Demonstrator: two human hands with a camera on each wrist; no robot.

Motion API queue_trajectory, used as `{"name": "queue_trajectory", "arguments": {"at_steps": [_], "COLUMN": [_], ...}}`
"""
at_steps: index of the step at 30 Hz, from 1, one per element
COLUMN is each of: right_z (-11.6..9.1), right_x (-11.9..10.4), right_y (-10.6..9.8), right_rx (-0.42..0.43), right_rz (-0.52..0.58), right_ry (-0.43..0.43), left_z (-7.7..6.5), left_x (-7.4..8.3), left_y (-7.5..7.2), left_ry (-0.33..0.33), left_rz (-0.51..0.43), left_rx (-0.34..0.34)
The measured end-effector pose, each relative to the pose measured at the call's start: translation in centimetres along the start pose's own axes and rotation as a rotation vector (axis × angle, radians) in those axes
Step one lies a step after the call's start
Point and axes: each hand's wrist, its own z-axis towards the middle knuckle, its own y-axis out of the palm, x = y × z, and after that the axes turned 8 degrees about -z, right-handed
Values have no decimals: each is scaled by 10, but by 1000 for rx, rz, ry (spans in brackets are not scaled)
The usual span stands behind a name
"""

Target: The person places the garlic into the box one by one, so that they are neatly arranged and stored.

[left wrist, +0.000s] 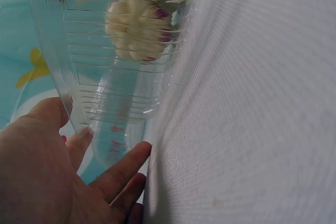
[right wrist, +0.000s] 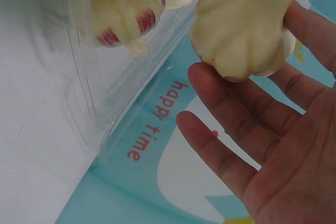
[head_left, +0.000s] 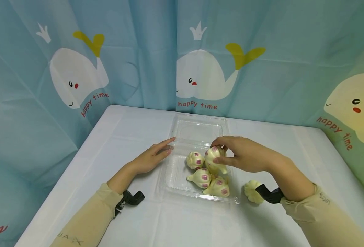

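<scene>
The right hand (head_left: 247, 154) grips a garlic bulb (head_left: 212, 153) between thumb and fingers, holding it above the right part of a clear plastic clamshell container (head_left: 175, 176); the bulb is cream with purple-red patches, its stem pointing toward the near side. The left hand (head_left: 148, 158) is relaxed, its fingers extended, at the container's left edge, grasping nothing.

Inside the tray, a round bulb (head_left: 195, 160) sits just left of the held one, with a second bulb (head_left: 200, 178) nearer and a third bulb (head_left: 219, 187) in the near right corner. Whether another lies beneath the held one is hard to tell. The container's lid (head_left: 198, 131) is folded back on the far side. Another garlic bulb (head_left: 252, 192) rests outside, to the right of the tray, on the white desk (head_left: 132, 128).

Each wrist carries a black mount (head_left: 134, 198) below a beige sleeve (head_left: 86, 212). Behind the desk hangs a blue curtain (head_left: 157, 34) with white whales and "happy time" lettering.
</scene>
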Motion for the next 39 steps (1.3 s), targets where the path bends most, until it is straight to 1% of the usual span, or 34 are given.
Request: {"name": "queue_trajectory", "arguments": {"at_steps": [9, 17, 24, 31, 39], "right_z": [5, 10, 15, 19, 26], "right_x": [-6, -13, -20, -27, -35], "right_y": [1, 2, 2, 1, 1], "right_rx": [-13, -37, -57, -66, -73], "right_rz": [-19, -27, -37, -38, -44], "right_ry": [-5, -8, -14, -27, -70], "left_z": [-1, -2, 0, 1, 1], "left_x": [2, 2, 2, 3, 1], "left_y": [-1, -1, -1, -1, -2], "left_ry": [4, -29, 11, 9, 17], "left_rz": [-7, 19, -11, 1, -7], "left_rx": [0, 18, -10, -9, -12]}}
